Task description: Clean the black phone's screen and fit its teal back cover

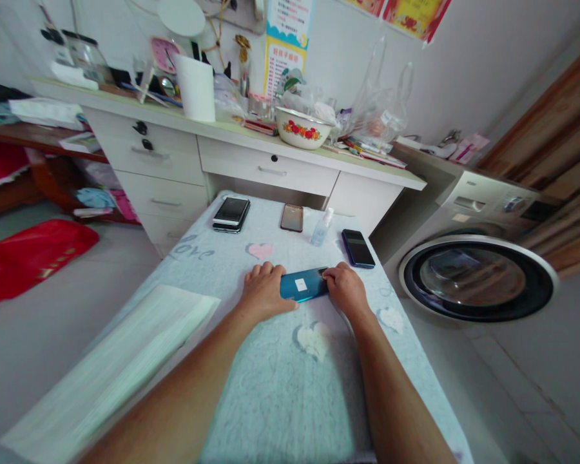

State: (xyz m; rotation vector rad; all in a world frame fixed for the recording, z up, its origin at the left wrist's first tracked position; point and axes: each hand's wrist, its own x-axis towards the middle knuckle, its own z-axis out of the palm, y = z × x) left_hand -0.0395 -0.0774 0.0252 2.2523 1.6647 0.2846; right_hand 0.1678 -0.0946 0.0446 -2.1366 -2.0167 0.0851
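Note:
A blue smartphone (307, 285) lies back side up on the cloth-covered table, a small white sticker on its back. My left hand (265, 290) is wrapped round its left end, thumb along the near edge and fingers at the far side. Over the right end, at the dark camera area, my right hand (347, 288) is closed with its fingertips pressed together. Whatever those fingertips may hold is too small to tell. Beyond my hands are a clear spray bottle (322, 227), a brownish phone case (292, 218), a dark phone (358, 249) and stacked phones (231, 212).
The table (280, 399) has a pale cloth with hearts. A long whitish sheet (111, 367) lies along its left side. Behind stands a white desk (164, 161) with a paper roll (194, 89) and a flowered bowl (303, 127). A washing machine (464, 206) is at right.

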